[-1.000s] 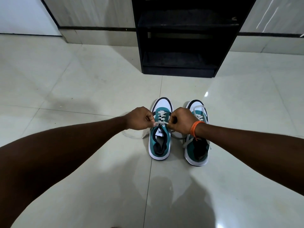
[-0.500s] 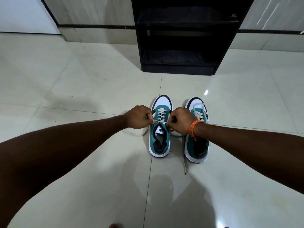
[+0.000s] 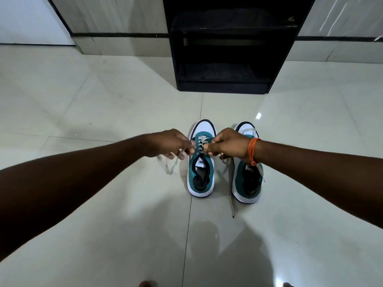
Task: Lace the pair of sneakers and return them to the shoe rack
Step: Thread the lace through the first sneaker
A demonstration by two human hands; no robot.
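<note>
Teal sneakers [image 3: 200, 175] lie parallel, toes apparently toward black rack [image 3: 226, 59].

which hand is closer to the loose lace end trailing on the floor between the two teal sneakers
Right. The right hand is above the trailing white lace; the left hand is across the left teal sneaker.

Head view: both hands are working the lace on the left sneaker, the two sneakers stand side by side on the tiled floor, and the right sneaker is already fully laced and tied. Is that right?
Not quite. In the head view the right sneaker is not tied: its lace trails loose onto the floor. The rest holds: the left hand and right hand work the lace on the left sneaker, and the pair stands side by side.
</note>
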